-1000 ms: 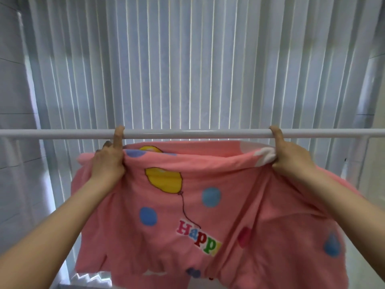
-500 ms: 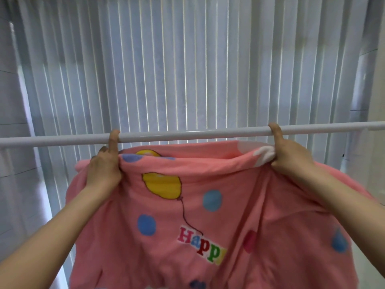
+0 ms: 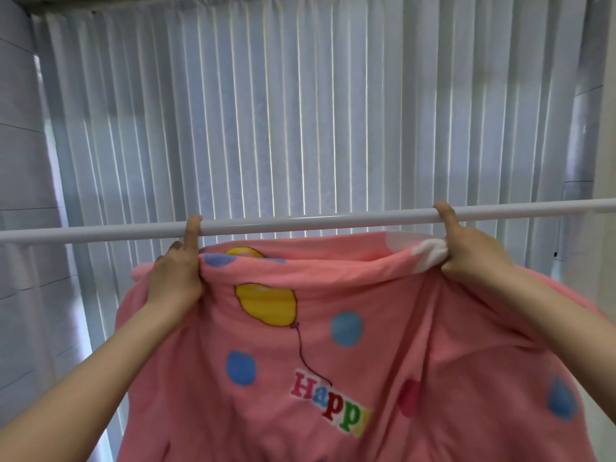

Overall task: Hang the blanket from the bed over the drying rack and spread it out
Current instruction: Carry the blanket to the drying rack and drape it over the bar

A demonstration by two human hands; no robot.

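A pink blanket (image 3: 366, 328) with blue dots, a yellow balloon and "Happy" lettering hangs between my two hands, its top edge just below the white rack bar (image 3: 316, 225). My left hand (image 3: 176, 275) grips the blanket's upper left edge, its thumb up against the bar. My right hand (image 3: 466, 251) grips the upper right edge by a white patch, thumb also on the bar. The blanket's lower part runs out of view at the bottom.
White vertical blinds (image 3: 300, 111) cover the window right behind the bar. A grey tiled wall (image 3: 20, 195) stands at the left and a pale wall edge (image 3: 600, 128) at the right.
The view has tilted upward, so the bar and blanket sit lower in the frame. Both hands keep their grip just under the bar; the bar now slopes slightly up to the right.
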